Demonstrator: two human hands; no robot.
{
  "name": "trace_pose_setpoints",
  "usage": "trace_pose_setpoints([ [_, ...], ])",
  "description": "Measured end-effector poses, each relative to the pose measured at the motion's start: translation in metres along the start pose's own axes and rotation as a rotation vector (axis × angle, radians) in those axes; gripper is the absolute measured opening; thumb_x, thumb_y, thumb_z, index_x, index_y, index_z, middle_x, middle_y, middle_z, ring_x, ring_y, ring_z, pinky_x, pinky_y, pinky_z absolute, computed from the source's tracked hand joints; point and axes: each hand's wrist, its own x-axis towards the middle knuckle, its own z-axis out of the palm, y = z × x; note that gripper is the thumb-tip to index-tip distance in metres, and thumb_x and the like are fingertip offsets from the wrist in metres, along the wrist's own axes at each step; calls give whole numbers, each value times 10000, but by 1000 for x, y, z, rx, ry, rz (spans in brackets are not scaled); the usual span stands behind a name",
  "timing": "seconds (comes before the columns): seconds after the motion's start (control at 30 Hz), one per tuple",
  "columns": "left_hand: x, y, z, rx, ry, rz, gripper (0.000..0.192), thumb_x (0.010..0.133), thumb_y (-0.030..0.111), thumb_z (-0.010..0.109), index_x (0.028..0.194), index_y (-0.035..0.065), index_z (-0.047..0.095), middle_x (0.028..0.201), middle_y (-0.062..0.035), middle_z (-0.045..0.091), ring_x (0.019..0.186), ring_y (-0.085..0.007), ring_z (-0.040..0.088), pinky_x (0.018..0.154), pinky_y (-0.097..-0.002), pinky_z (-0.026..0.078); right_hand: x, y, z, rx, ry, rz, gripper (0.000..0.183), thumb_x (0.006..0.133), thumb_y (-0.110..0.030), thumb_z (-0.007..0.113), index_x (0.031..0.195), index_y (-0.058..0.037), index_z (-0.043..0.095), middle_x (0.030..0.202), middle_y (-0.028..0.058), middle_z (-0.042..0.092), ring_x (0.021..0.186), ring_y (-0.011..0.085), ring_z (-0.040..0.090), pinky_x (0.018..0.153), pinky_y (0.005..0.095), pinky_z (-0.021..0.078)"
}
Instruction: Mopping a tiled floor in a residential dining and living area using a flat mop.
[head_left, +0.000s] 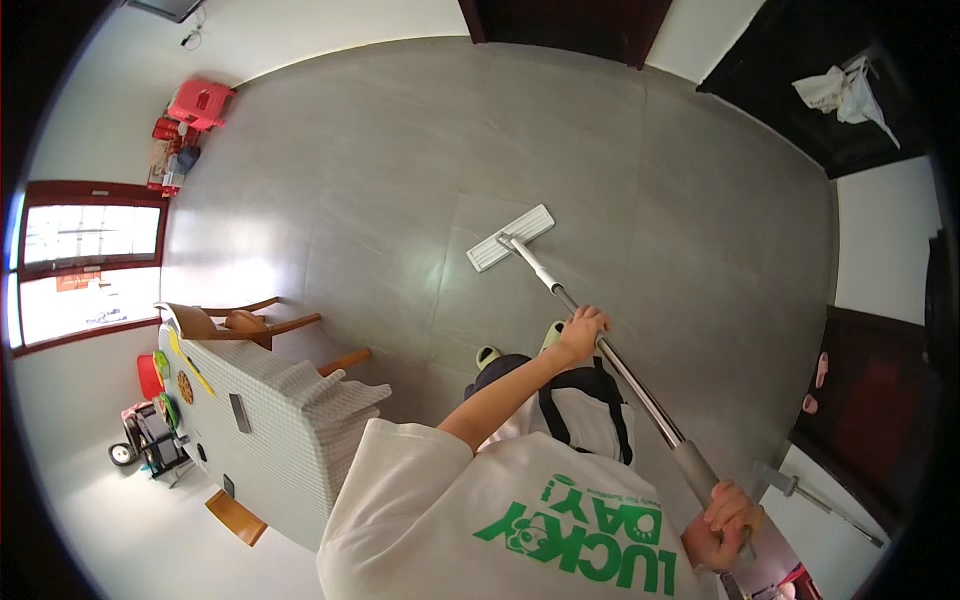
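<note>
A flat mop with a rectangular white head (511, 238) lies against the grey tiled floor, in front of my green slippers (488, 355). Its metal pole (641, 391) slants down to the right across my body. My left hand (585, 331) grips the pole at its lower middle, a little above the white joint section. At the thick grey handle (696, 471) near the pole's upper end, my right hand (724, 523) is closed around it. The mop head is tilted diagonally in view and touches neither furniture nor wall.
To my left stands a table with a checked cloth (262, 420), a wooden chair (247, 322) beside it. A red plastic stool (201, 103) and piled items are by the far-left wall. White cloth or bags (847, 94) hang at right; another mop (817, 499) leans near the right wall.
</note>
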Motion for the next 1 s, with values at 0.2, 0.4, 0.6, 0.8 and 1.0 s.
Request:
trace_pose_setpoints([
  [0.2,-49,39,-79,-328,461,142,481,706,-52,514,1163,88,456,1203,-127,429,1206,-326,359,1000,-386,304,50,24,52,154,-548,-281,218,836,-224,536,706,-107,406,536,-8,444,486,125,427,487,299,341],
  [0.4,-203,166,-182,-469,476,978,344,813,272,602,1025,6,553,1065,-177,518,1077,-330,469,955,-460,321,51,74,149,139,-1389,-184,196,733,-247,676,748,-104,543,682,40,599,589,198,577,601,348,455],
  [0.6,-322,150,-150,-291,977,758,264,683,128,745,763,27,515,594,-48,523,527,-226,534,532,-345,466,-42,122,258,163,-1772,-185,145,712,-181,664,713,-96,547,624,59,543,565,270,545,525,357,421],
  [0.8,-377,116,-128,-459,1217,743,220,666,-36,604,625,58,410,456,-41,454,366,-177,435,404,-287,412,-100,206,274,-70,-1645,-352,273,766,-201,631,590,-87,455,551,67,487,513,268,508,482,373,385],
  [1.0,-405,93,-142,-429,1028,864,211,597,-72,568,567,64,409,464,-42,464,367,-171,451,420,-271,432,-136,211,279,-217,-1465,-410,332,769,-211,634,562,-78,410,522,68,451,519,264,494,483,370,374],
])
